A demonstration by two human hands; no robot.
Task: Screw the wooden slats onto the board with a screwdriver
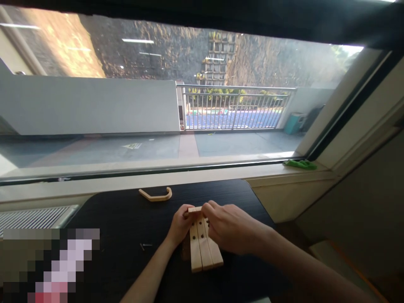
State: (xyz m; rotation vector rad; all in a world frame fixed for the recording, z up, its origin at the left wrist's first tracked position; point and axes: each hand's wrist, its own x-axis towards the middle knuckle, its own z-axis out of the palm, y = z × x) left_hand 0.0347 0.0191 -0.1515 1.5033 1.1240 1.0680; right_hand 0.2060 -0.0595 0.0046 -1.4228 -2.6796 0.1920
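Three pale wooden slats (200, 250) lie side by side over the dark table, fanning out slightly toward me, with several dark holes in their far half. A short wooden crosspiece (195, 209) spans their far end. My left hand (179, 225) is closed around the far left corner of this wooden assembly. At its far right, my right hand (227, 227) has its fingers bent together over the crosspiece's end and covers part of the right slat. Whether those fingers also pinch something small is hidden.
A hook-shaped wooden piece (157, 196) lies near the far edge of the black table (126, 219). Two small screws or nails (144, 245) rest left of my left forearm. Beyond are a windowsill (265, 173) with a green object (300, 164), and a slatted vent (34, 216) at left.
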